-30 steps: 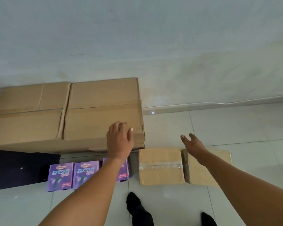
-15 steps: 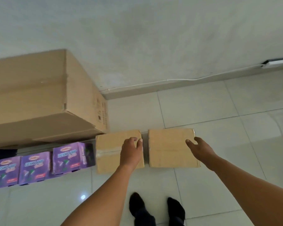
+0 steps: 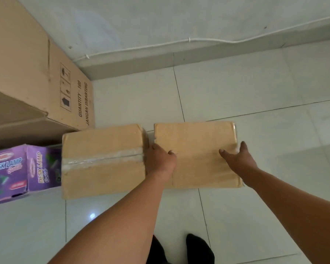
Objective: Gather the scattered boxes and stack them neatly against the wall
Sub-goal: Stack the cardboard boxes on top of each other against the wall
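A plain cardboard box sits on the tiled floor, short of the wall, beside a taped box. Left hand and right hand bracket it, fingers relaxed, not yet gripping; an even two-sided grasp should lift it level.

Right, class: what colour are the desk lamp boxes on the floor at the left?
Purple, with pale lettering, on the desk lamp boxes; the head view shows it.
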